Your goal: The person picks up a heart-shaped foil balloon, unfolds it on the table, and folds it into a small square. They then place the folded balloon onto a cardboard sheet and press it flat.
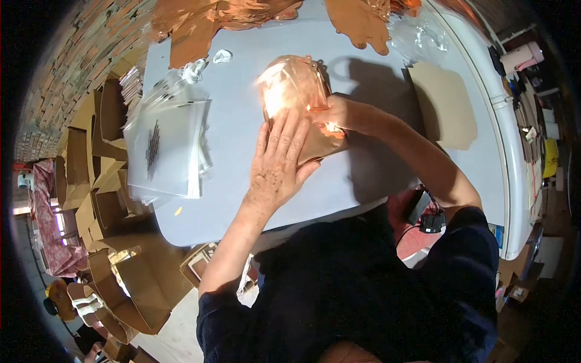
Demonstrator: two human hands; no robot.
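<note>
A shiny copper-coloured foil bundle (293, 78), folded flat, lies on the pale table with bright glare across it. My left hand (278, 154) rests palm down on its lower left part, fingers stretched out. At the bundle's right edge, my right hand (340, 113) has its fingers closed on a fold of the foil; the fingertips are partly hidden. A smooth tan flap (321, 142) shows below the hands.
Clear plastic bags (172, 151) are stacked at left, near white string (223, 56). Copper foil sheets (200, 27) lie along the far edge. Tan cardboard pieces (445, 106) sit at right. Open cardboard boxes (145, 284) stand left of the table.
</note>
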